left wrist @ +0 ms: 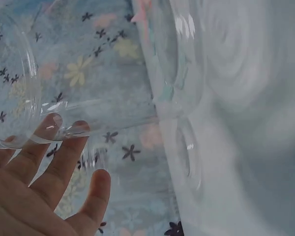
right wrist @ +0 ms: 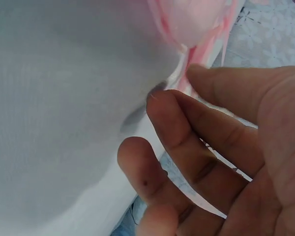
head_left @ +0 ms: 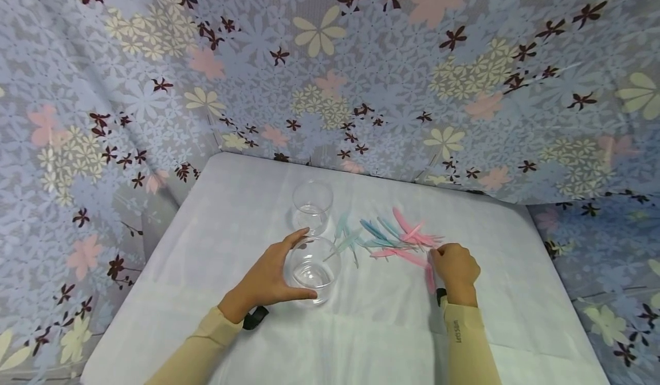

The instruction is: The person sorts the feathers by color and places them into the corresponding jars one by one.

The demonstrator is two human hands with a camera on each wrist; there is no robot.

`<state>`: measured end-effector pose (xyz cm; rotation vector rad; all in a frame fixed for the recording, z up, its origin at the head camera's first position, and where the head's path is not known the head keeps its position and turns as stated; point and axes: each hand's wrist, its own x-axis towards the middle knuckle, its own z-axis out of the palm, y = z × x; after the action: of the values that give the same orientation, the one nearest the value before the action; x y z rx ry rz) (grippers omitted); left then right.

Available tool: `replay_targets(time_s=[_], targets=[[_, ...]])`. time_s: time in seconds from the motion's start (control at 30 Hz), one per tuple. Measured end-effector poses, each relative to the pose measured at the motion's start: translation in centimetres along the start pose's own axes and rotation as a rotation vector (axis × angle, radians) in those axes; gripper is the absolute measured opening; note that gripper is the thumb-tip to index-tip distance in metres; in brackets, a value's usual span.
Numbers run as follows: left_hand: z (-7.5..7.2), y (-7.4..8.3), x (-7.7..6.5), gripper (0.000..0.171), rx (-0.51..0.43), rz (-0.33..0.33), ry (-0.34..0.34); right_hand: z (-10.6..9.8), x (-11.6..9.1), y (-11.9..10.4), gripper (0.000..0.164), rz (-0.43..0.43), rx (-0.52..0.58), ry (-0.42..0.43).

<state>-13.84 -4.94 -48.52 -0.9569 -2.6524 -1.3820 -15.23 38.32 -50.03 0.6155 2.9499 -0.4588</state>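
Note:
My left hand (head_left: 270,273) grips a clear plastic cup (head_left: 315,267), thumb on the near side and fingers on the far side. The left wrist view shows the fingertips of the left hand (left wrist: 54,182) at the cup's (left wrist: 113,110) rim. A second clear cup (head_left: 312,201) stands just behind the held one. Right of the cups lies a loose pile of pink feathers (head_left: 407,256), blue feathers (head_left: 378,233) and pale green feathers (head_left: 344,242). At the pile's right end my right hand (head_left: 456,267) pinches a pink feather (right wrist: 199,54) between thumb and forefinger.
A white cloth (head_left: 371,339) covers the table. Patterned floral fabric (head_left: 330,87) hangs along the back and both sides, meeting the table's far edge.

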Motion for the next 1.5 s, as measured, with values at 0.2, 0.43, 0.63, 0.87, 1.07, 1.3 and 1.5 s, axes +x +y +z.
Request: replay_targets(time_s=[0.2, 0.43, 0.63, 0.87, 1.07, 1.3, 1.5], targets=[[1.1, 0.1, -0.4, 0.115, -0.044, -0.045, -0.054, 0.3, 0.2, -0.2, 0.036, -0.009, 0.002, -0.019], [2.0, -0.2, -0.7, 0.109, -0.014, -0.014, -0.083, 0.8, 0.5, -0.3, 0.034, -0.032, -0.008, -0.003], [2.4, -0.6, -0.7, 0.108, 0.007, 0.003, -0.099, 1.2, 0.4, -0.7, 0.036, -0.015, -0.010, -0.001], [2.9, -0.9, -0.9, 0.108, -0.046, 0.007, -0.135, 1.6, 0.6, -0.8, 0.032, -0.020, -0.014, 0.020], [3.4, -1.4, -1.2, 0.107, -0.039, 0.035, -0.126, 1.7, 0.5, -0.9, 0.030, -0.034, -0.009, 0.038], [3.5, -1.5, -1.2, 0.103, -0.056, -0.007, -0.144, 1.5, 0.4, -1.2, 0.025, -0.044, 0.015, 0.035], [3.4, -1.6, -1.2, 0.104, -0.037, -0.022, -0.154, 1.1, 0.7, -0.7, 0.032, -0.004, 0.075, -0.008]])
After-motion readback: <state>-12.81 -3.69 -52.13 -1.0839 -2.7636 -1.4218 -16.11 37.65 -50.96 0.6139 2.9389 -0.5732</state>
